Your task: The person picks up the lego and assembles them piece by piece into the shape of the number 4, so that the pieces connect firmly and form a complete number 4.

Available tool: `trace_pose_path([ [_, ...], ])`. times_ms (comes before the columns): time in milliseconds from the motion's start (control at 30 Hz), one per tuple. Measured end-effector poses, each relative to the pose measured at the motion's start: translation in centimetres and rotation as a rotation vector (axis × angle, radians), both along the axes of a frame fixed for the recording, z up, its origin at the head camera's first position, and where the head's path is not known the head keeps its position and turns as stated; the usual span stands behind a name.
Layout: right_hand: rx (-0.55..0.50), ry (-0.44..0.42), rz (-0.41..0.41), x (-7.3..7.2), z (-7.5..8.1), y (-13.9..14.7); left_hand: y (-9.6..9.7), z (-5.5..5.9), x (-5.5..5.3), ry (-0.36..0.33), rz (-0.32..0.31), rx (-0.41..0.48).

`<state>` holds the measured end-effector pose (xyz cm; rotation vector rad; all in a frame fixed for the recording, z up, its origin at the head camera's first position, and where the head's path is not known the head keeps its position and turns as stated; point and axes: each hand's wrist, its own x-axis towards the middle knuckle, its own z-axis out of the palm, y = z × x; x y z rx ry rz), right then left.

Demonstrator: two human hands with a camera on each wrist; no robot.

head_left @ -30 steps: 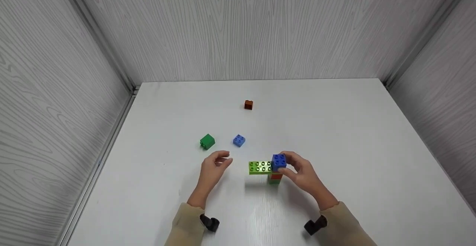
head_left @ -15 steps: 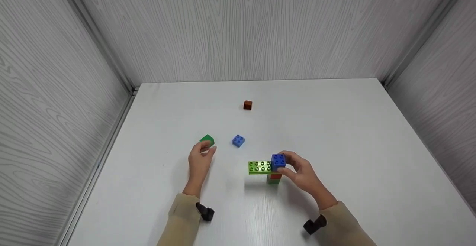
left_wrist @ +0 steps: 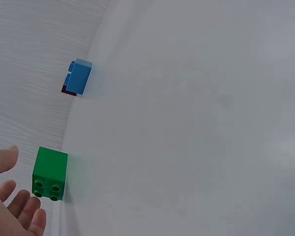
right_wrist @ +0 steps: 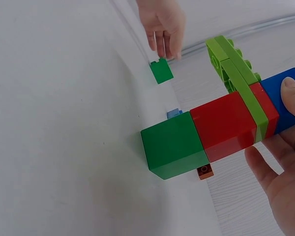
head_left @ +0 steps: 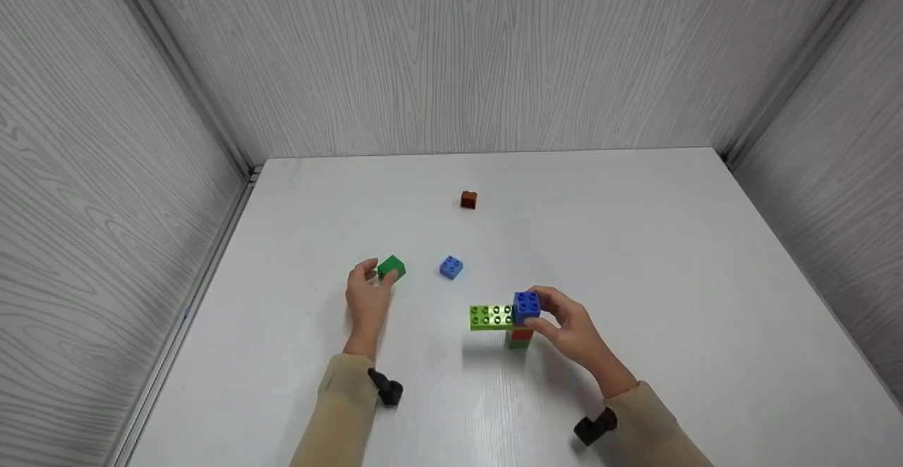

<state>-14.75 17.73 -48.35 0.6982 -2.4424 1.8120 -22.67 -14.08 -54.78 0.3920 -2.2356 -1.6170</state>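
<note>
My left hand [head_left: 367, 305] reaches around a loose green toy brick [head_left: 393, 266], fingers at its left and thumb at its near side. In the left wrist view the fingers are spread and relaxed beside that brick's studs, not closed on it. My right hand [head_left: 577, 327] pinches the dark blue brick [head_left: 526, 307] on top of a stack between thumb and fingers. Below it, the right wrist view shows a thin red layer [right_wrist: 265, 105], a lime-green piece [right_wrist: 246, 101] jutting out sideways, a red block [right_wrist: 223, 127] and a green block [right_wrist: 174, 147] at the bottom.
A lighter blue brick [head_left: 451, 267] lies right of the loose green one. Farther back sits a small brown brick [head_left: 468, 199]. Wood-grained panels [head_left: 451, 58] wall the white table [head_left: 621, 227] at the back and both sides.
My left hand has moved left and forward, from open table to the loose green brick, passing over it to its left side. My right hand stays on the stack.
</note>
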Motion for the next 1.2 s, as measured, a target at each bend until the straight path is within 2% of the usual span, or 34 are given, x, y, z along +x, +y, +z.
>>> trace_pose_path([
  [267, 0.005, -0.018, -0.004, -0.1, -0.1, -0.1, -0.1, -0.4, -0.9, -0.152, -0.022, -0.002],
  [400, -0.002, -0.021, 0.003, -0.1, -0.1, 0.0, -0.1, -0.6, -1.1, -0.185, -0.039, -0.022],
  [700, -0.011, -0.009, 0.003, -0.2, -0.2, 0.0, -0.5, -0.7, -1.2, -0.183, -0.063, -0.026],
  [867, -0.02, 0.009, 0.024, -0.2, -0.3, 0.1, -0.7, -0.6, -1.1, -0.202, -0.096, -0.014],
  [1033, -0.018, 0.005, 0.025, -0.1, -0.2, 0.0, -0.6, 0.0, -0.7, -0.211, -0.121, -0.016],
  [1200, -0.024, 0.001, 0.019, -0.1, -0.1, -0.1, 0.0, 1.1, -0.1, -0.151, -0.162, 0.016],
])
